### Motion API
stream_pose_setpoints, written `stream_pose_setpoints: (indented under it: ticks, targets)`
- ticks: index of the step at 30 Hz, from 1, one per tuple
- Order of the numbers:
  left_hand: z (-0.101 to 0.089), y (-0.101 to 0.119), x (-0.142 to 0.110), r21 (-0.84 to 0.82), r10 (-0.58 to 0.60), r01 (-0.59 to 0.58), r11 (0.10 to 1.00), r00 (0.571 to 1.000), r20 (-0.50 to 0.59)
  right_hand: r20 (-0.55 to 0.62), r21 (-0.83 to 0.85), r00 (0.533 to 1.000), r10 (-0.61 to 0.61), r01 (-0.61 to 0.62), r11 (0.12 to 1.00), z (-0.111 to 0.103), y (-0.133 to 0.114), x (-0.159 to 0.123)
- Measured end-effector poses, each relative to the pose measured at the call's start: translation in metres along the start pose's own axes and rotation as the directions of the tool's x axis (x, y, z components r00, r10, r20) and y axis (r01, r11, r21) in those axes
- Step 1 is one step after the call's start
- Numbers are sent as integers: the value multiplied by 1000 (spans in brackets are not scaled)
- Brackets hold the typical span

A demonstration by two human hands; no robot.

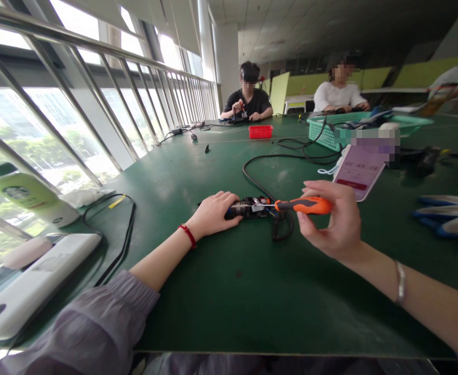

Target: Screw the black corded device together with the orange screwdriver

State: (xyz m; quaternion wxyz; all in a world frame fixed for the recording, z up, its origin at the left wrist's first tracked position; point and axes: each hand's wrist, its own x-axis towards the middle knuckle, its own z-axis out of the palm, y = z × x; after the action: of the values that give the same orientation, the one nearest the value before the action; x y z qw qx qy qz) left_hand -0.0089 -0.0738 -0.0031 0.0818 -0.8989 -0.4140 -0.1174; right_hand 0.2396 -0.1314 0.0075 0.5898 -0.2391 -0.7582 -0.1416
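Note:
My left hand lies on the green table, fingers curled round the left end of a small black electronic device and holding it down. My right hand pinches an orange-handled screwdriver held level, its tip pointing left into the device. A black cable loops under the device and runs back across the table.
A phone leans just behind my right hand. Blue-and-white gloves lie at the right. A white power strip and black cable sit at the left by the window rail. Farther back: a red tray, a green basket, three seated people.

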Motion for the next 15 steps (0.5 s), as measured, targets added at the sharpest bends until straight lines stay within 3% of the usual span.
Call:
stream_pose_setpoints:
  ticks: [9,15]
  targets:
    - [0,0,-1,-5,3,-3,1000,1000,-3,51,-31,999,9,-8,999,-3,0,2]
    - [0,0,0,-6,-3,3,1000,1000,-1,14,4,1000,23,-23,1000,0,0,0]
